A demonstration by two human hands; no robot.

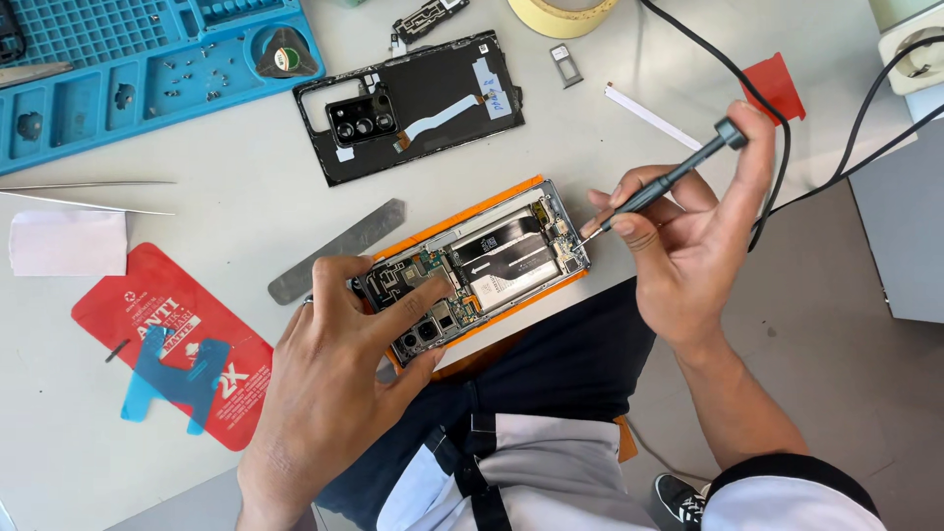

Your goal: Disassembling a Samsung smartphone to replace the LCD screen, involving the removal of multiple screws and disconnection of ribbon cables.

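**Bench inventory: opened phone under the driver**

We list by size, largest first.

- Worktable [246, 211], pale grey, filling the left and centre of the frame; our lap shows at the lower edge.
- Blue sorting tray [118, 69], upper left, with loose screws in its wells, which we judge keeps them from rolling off.
- Red card [211, 349], lower left, with a blue plastic pick lying on it.
- Removed back cover [423, 103], upper centre, inner face up, camera block showing.
- Opened phone [482, 265], centre, resting on an orange pad at the table's near edge, boards and battery exposed.
- Left hand [334, 379], fingers clamped over the phone's lower-left end; this looks meant to pin it steady.
- Right hand [688, 246], right of centre, fingers pinched around the screwdriver [669, 182], index resting on its cap, probably so that it can spin under light pressure.
- Metal spudger [334, 251], left of the phone.
- Tweezers [84, 195], left edge.

The driver tip meets the phone's right end, just beside our right fingertips and well apart from the left ones.
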